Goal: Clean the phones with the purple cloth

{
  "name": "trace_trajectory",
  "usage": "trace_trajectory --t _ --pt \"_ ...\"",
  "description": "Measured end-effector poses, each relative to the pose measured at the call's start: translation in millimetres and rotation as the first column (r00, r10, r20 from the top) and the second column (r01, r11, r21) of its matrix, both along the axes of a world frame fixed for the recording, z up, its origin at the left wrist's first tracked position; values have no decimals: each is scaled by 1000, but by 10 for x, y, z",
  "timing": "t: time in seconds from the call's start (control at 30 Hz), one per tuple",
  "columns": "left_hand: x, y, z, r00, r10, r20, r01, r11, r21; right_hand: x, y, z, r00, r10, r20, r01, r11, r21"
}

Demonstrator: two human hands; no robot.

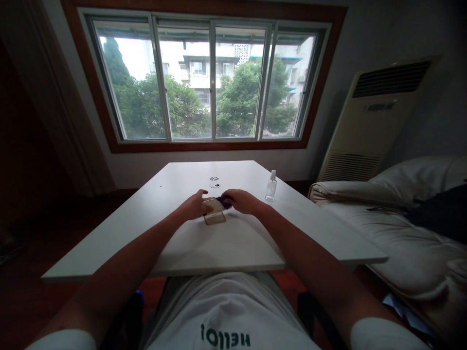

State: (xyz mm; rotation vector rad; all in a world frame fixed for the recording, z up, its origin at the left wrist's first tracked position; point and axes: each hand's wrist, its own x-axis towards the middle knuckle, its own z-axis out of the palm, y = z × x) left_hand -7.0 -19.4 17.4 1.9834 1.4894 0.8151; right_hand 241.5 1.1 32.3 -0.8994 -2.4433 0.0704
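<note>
In the head view, my left hand (192,206) grips a pale gold smartphone (211,207) by its left edge, tilted just above the table. My right hand (241,200) is closed on a dark purple cloth (225,202), which touches the phone's right end. Directly below the phone is a see-through phone case (215,219) with a gold-toned rim; it seems to lie on the tabletop, partly hidden by the phone. The fingertips of both hands are small and dim from here.
A clear spray bottle (271,187) with a white cap stands upright on the white table (120,243), right of my hands. Beyond them is a round cable-hole fitting (215,183). A pale sofa (357,214) borders the table's right side, and a window (211,87) is behind it.
</note>
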Motion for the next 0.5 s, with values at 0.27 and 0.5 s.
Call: trace_trajectory --t 0.27,0.5 --pt "-3 35 -44 1000 0 21 0 1000 -5 -227 -146 33 994 -37 99 26 994 103" --pt "-10 48 -74 1000 -7 -6 7 997 73 -416 -165 -10 982 -73 175 44 985 166"
